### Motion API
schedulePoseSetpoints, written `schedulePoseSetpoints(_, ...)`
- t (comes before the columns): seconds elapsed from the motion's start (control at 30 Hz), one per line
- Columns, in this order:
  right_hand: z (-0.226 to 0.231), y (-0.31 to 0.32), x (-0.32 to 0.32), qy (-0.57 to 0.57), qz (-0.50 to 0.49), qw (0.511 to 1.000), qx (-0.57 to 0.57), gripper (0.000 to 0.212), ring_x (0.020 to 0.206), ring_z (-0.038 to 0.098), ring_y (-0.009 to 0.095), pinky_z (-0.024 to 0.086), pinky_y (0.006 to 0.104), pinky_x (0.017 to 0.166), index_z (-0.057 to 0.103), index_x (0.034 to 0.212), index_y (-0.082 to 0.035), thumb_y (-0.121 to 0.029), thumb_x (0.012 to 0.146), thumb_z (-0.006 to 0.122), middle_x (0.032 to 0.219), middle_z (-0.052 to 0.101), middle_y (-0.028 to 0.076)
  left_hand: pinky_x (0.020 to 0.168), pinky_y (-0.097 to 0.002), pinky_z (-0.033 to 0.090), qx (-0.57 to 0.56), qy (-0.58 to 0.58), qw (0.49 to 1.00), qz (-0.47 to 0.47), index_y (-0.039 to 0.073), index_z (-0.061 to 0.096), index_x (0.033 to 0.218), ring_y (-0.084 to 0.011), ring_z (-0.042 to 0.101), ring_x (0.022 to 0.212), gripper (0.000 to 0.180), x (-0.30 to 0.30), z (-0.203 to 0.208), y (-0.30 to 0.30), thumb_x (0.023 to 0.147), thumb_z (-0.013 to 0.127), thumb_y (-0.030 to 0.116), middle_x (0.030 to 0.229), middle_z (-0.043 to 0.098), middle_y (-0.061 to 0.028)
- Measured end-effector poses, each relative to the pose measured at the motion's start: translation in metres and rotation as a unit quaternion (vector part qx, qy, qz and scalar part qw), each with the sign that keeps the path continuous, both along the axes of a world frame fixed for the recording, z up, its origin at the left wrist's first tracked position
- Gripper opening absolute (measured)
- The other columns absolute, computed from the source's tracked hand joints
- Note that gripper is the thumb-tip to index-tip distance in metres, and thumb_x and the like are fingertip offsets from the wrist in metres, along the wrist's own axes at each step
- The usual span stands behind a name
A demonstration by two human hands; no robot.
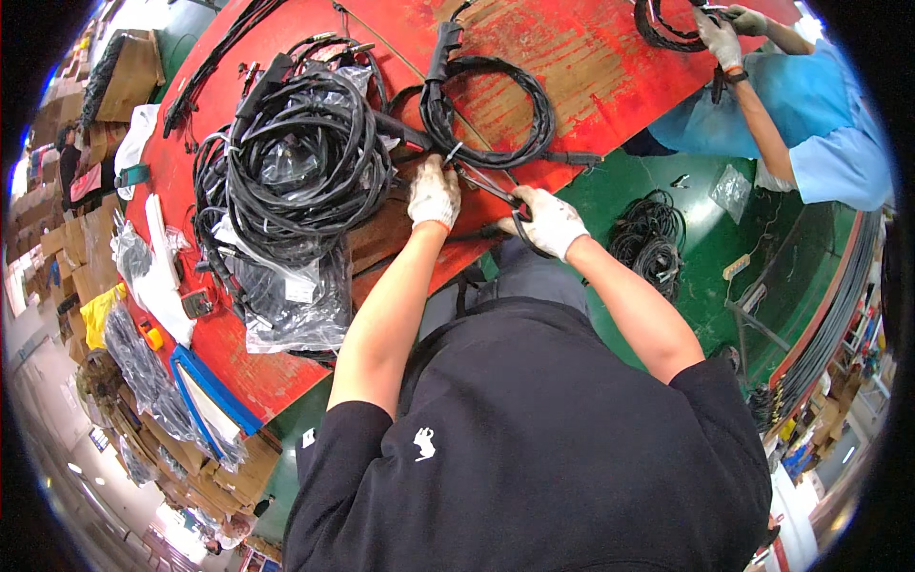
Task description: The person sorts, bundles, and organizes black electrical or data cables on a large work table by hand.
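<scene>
Gripping black-handled scissors (488, 188) in my gloved right hand (553, 224), I have its fingers closed on the handles; the glove hides part of the grip. The metal blades slant up and left toward a pale tie (455, 153) on a coil of black cable (545, 119). Whether the blade tips touch the tie is too small to make out.

My gloved left hand (436, 194) is beside the blade tips, its fingers pointing up at the lower left edge of the coil, just below the tie. The fingertips blend into the dark cable, so I cannot tell whether they pinch it or only rest there.

The coil lies on the worn red table (591, 81), just beyond my fingers. To its left, a tangled pile of black cables (250, 181) partly covers clear plastic bags (310, 319). At upper right, a co-worker in a light blue top (791, 105) has gloved hands at another black coil (653, 29), cut off by the picture's edge.
</scene>
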State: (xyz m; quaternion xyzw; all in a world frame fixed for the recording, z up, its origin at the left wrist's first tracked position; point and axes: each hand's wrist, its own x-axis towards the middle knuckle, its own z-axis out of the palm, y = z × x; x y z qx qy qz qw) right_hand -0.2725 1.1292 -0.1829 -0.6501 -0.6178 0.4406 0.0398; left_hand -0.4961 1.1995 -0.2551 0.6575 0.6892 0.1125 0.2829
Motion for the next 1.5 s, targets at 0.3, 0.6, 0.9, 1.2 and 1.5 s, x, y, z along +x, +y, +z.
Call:
schedulePoseSetpoints(0.3, -0.025, 0.026, -0.009, -0.013, -0.005, 1.000, -0.019, 0.070, 0.116, 0.065, 0.042, 0.050, 0.0489, 0.100, 0.059, 0.135, -0.007, -0.057, 0.086, 0.071, 0.120, 0.070, 0.025, 0.096, -0.0500, 0.053, -0.091, 0.061, 0.994, 0.008, 0.019, 0.072, 0.118, -0.0394, 0.066, 0.113, 0.030, 0.003, 0.007, 0.024, 0.098, 0.058, 0.037, 0.120, 0.071, -0.0157)
schedulePoseSetpoints(0.6, -0.042, 0.036, -0.014, 0.028, -0.001, 1.000, 0.003, 0.074, 0.119, 0.063, 0.042, 0.048, 0.0472, 0.103, 0.058, 0.137, -0.005, -0.058, 0.087, 0.070, 0.125, 0.067, 0.026, 0.093, -0.0506, 0.054, -0.096, 0.047, 0.994, 0.029, 0.018, 0.074, 0.113, -0.0403, 0.068, 0.108, 0.029, 0.005, 0.011, 0.025, 0.098, 0.057, 0.037, 0.113, 0.073, -0.0154)
schedulePoseSetpoints(0.9, -0.057, 0.042, -0.013, 0.053, -0.005, 0.999, -0.012, 0.075, 0.116, 0.065, 0.042, 0.049, 0.0476, 0.100, 0.059, 0.136, -0.006, -0.061, 0.087, 0.070, 0.118, 0.070, 0.026, 0.089, -0.0514, 0.054, -0.118, 0.078, 0.990, 0.004, 0.016, 0.074, 0.108, -0.0421, 0.068, 0.103, 0.024, 0.006, 0.006, 0.030, 0.096, 0.056, 0.028, 0.109, 0.073, -0.0171)
schedulePoseSetpoints(1.2, -0.039, 0.041, -0.001, 0.170, -0.074, 0.980, 0.072, 0.052, 0.088, 0.072, 0.029, 0.055, 0.0367, 0.084, 0.064, 0.121, -0.001, -0.033, 0.085, 0.084, 0.101, 0.074, 0.018, 0.089, -0.0507, 0.055, -0.127, 0.101, 0.987, 0.010, 0.015, 0.074, 0.107, -0.0412, 0.068, 0.104, 0.023, 0.002, -0.002, 0.024, 0.091, 0.060, 0.024, 0.109, 0.073, -0.0169)
schedulePoseSetpoints(1.5, 0.031, 0.072, -0.041, 0.135, -0.056, 0.963, 0.228, 0.047, 0.073, 0.065, 0.018, 0.054, 0.0347, 0.071, 0.060, 0.124, -0.009, -0.033, 0.089, 0.080, 0.084, 0.067, 0.008, 0.109, -0.0418, 0.046, -0.012, -0.333, 0.940, -0.070, 0.005, 0.039, 0.153, -0.0298, 0.056, 0.129, 0.088, -0.012, 0.056, -0.035, 0.079, 0.086, 0.016, 0.139, 0.055, -0.0155)
